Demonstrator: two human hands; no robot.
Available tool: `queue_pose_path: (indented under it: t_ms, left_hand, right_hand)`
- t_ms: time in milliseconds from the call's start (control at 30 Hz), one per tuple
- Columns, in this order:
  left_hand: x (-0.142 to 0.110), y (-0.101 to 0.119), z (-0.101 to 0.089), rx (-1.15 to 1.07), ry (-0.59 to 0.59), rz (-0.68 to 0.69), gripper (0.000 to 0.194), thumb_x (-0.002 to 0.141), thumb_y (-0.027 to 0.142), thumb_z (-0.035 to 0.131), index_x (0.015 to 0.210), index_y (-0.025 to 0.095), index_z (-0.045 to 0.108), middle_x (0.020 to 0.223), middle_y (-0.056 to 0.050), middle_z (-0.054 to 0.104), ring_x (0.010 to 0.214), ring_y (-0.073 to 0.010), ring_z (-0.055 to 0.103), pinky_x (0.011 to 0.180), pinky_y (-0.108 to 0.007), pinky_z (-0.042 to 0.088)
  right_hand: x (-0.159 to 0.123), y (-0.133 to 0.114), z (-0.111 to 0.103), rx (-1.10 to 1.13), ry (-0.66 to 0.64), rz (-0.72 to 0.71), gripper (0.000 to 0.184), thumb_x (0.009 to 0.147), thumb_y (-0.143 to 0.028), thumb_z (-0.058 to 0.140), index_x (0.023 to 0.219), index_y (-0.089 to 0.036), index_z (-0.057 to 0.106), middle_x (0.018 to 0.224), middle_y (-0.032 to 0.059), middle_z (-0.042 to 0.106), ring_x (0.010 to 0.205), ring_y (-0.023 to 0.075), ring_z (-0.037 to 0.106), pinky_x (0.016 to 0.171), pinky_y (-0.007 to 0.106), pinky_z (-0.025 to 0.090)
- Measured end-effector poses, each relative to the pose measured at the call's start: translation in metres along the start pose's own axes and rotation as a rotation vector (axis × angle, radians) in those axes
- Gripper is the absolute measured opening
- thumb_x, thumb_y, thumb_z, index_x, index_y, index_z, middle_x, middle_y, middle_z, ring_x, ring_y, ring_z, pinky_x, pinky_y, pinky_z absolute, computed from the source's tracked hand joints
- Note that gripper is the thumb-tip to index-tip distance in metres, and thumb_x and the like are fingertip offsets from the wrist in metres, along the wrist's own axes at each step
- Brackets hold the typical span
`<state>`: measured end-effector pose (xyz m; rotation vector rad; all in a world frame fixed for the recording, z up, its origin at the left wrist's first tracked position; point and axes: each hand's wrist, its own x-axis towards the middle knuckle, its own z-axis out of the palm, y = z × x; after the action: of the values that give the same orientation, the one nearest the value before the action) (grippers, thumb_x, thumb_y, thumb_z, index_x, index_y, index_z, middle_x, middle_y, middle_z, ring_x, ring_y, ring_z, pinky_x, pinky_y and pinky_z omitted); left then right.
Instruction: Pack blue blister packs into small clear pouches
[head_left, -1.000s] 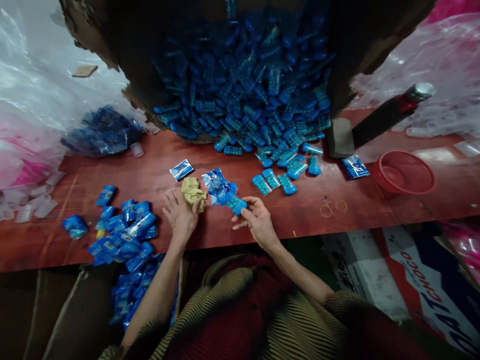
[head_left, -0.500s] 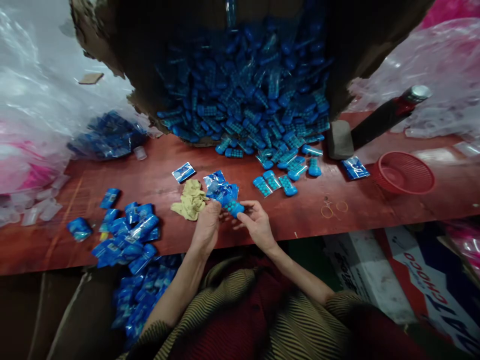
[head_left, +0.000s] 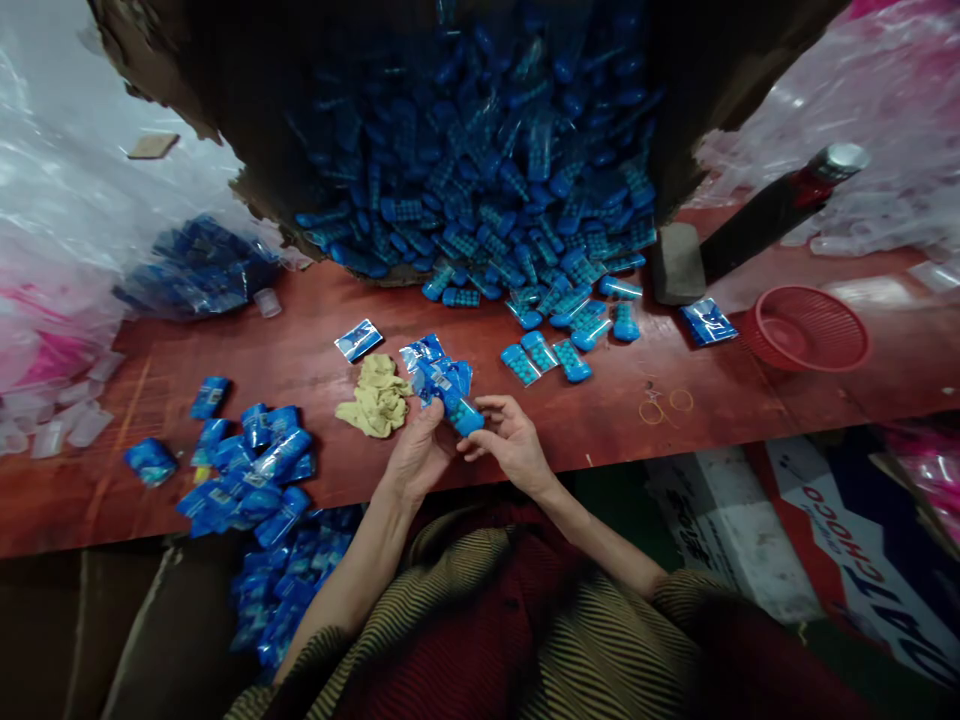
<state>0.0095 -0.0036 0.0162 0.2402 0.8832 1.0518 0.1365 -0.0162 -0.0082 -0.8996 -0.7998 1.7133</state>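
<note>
A small clear bottle of blue balls with a blue cap point(head_left: 466, 416) is held between my two hands, above the table's front edge. My left hand point(head_left: 417, 452) is closed on its far end, thumb on top. At the capped end, my right hand point(head_left: 511, 446) has its thumb and fingers curled about the cap. Just beyond the bottle lies a pile of flat blue printed sleeves point(head_left: 433, 368), which partly overlaps it in view. A crumpled yellowish cloth point(head_left: 375, 396) sits left of the sleeves. Several similar bottles point(head_left: 540, 355) lie to the right.
A torn carton point(head_left: 176, 75) spills many bottles point(head_left: 480, 215) onto the red table point(head_left: 652, 365). Blue-wrapped bottles point(head_left: 255, 470) are heaped at left. A red basket point(head_left: 806, 330), a grey block point(head_left: 679, 265), a dark bottle-like object point(head_left: 772, 215) and rubber bands point(head_left: 651, 410) are at right.
The bottle has turned slightly between my hands, showing more of its capped end. My right-hand fingers have shifted around the cap. The whole view has moved a little.
</note>
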Motion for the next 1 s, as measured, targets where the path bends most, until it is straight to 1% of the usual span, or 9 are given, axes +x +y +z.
queue_pose_path:
  t_ms: [67,133,267,333,400,467,600,800,1000]
  left_hand:
    - [0.000,-0.002,0.000,0.007,-0.032,0.002,0.027,0.071,0.037,0.070,0.083,0.015,0.062,0.069,-0.001,0.064,0.052,-0.0113,0.054,0.049,-0.025,0.044]
    - [-0.002,-0.004,-0.001,0.038,-0.061,0.010,0.027,0.072,0.036,0.070,0.089,0.016,0.063,0.073,-0.001,0.066,0.052,-0.0111,0.054,0.049,-0.025,0.044]
    - [-0.006,-0.003,-0.003,0.070,-0.098,-0.013,0.034,0.076,0.034,0.066,0.104,0.016,0.062,0.087,-0.006,0.069,0.057,-0.0127,0.057,0.054,-0.027,0.047]
    - [-0.008,-0.001,-0.006,0.067,-0.132,-0.032,0.033,0.076,0.031,0.065,0.105,0.015,0.061,0.090,-0.007,0.069,0.057,-0.0131,0.058,0.056,-0.028,0.049]
    - [-0.008,0.001,-0.008,0.069,-0.160,-0.042,0.030,0.076,0.028,0.065,0.103,0.015,0.061,0.090,-0.007,0.069,0.058,-0.0130,0.059,0.057,-0.028,0.050]
    - [-0.008,0.003,-0.009,0.078,-0.166,-0.054,0.027,0.076,0.026,0.064,0.101,0.015,0.062,0.088,-0.007,0.069,0.059,-0.0132,0.059,0.055,-0.027,0.050]
    - [-0.007,0.003,-0.011,0.101,-0.154,-0.096,0.024,0.073,0.028,0.067,0.091,0.013,0.064,0.079,-0.006,0.069,0.059,-0.0137,0.059,0.052,-0.025,0.049]
    - [-0.011,0.005,-0.009,0.172,-0.256,-0.146,0.032,0.067,0.034,0.073,0.087,0.011,0.066,0.077,-0.007,0.069,0.050,-0.0102,0.053,0.049,-0.024,0.045]
    - [-0.018,0.006,-0.001,0.214,-0.264,-0.156,0.032,0.065,0.037,0.074,0.081,0.010,0.066,0.055,-0.002,0.059,0.049,-0.0112,0.052,0.051,-0.024,0.045]
  right_hand:
    - [0.001,-0.002,0.000,0.003,-0.001,0.022,0.032,0.070,-0.023,0.068,0.098,-0.019,0.051,0.071,-0.0052,0.063,0.058,0.0104,0.066,0.050,0.020,0.055]
    - [0.002,-0.005,-0.001,0.009,-0.007,0.044,0.037,0.070,-0.023,0.068,0.102,-0.020,0.050,0.072,-0.0055,0.063,0.054,0.0098,0.065,0.049,0.021,0.055]
    - [0.003,-0.009,-0.001,0.014,-0.058,0.070,0.068,0.069,-0.020,0.069,0.127,-0.027,0.035,0.079,-0.0067,0.063,0.048,0.0083,0.063,0.047,0.020,0.054]
    - [0.004,-0.010,-0.002,-0.003,-0.095,0.076,0.078,0.069,-0.019,0.068,0.135,-0.028,0.028,0.077,-0.0076,0.063,0.049,0.0078,0.063,0.048,0.019,0.054]
    - [0.004,-0.011,-0.002,-0.025,-0.140,0.077,0.082,0.070,-0.018,0.068,0.139,-0.028,0.026,0.074,-0.0084,0.062,0.050,0.0073,0.063,0.050,0.020,0.054]
    - [0.003,-0.011,-0.002,-0.041,-0.187,0.080,0.085,0.070,-0.016,0.068,0.142,-0.028,0.024,0.072,-0.0092,0.061,0.049,0.0069,0.062,0.051,0.020,0.055]
    - [-0.001,-0.011,0.000,-0.021,-0.250,0.123,0.089,0.069,-0.014,0.067,0.144,-0.029,0.021,0.068,-0.0099,0.060,0.047,0.0071,0.061,0.045,0.019,0.054]
    - [-0.004,-0.019,0.003,0.013,-0.253,0.223,0.090,0.066,-0.012,0.067,0.144,-0.024,0.023,0.063,-0.0084,0.063,0.047,0.0097,0.062,0.039,0.017,0.051]
    - [-0.003,-0.018,0.000,0.007,-0.224,0.249,0.096,0.064,-0.010,0.067,0.145,-0.022,0.019,0.057,-0.0082,0.065,0.041,0.0104,0.061,0.038,0.018,0.051]
